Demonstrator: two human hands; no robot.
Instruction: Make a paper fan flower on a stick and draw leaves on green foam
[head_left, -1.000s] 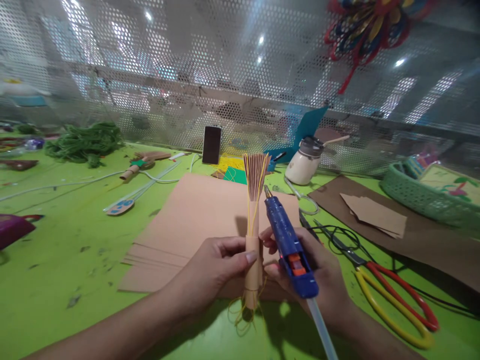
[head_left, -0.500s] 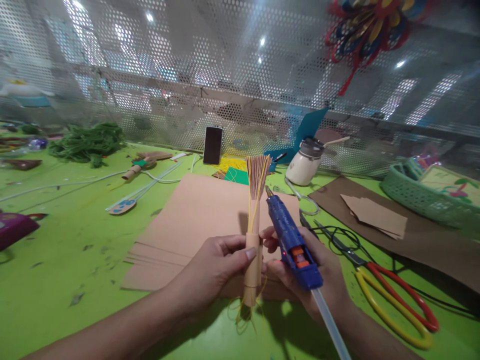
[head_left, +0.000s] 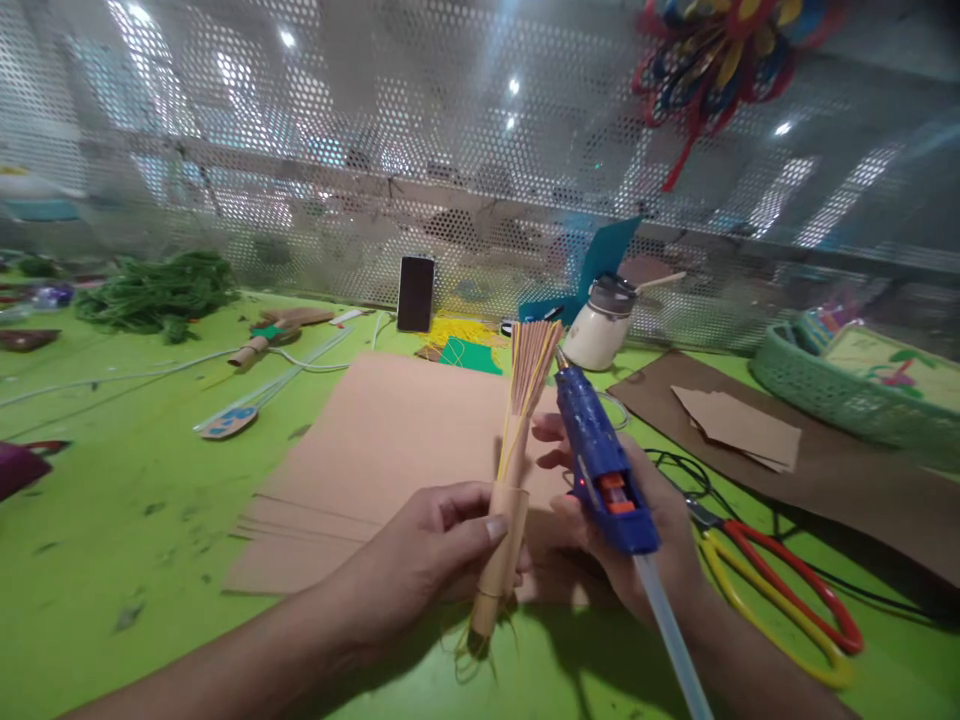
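1. Your left hand (head_left: pixel 431 545) pinches the paper tube (head_left: pixel 512 525), fingers wrapped close.
2. Your right hand (head_left: pixel 664 520) half-curls around the blue glue gun (head_left: pixel 596 435).
3. The tube leans over the paper stack's (head_left: pixel 420 430) near edge.

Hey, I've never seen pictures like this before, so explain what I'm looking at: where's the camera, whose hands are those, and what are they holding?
There's no machine here, just a person's two bare hands. The camera is worn on their head, looking forward and down. The left hand grips a brown paper tube with folded paper fanning out above it. The right hand holds a blue glue gun, its tip near the folds; I can't tell whether they touch. On the green table lie large brown sheets and scissors, with a phone, a jar and a green basket farther back.
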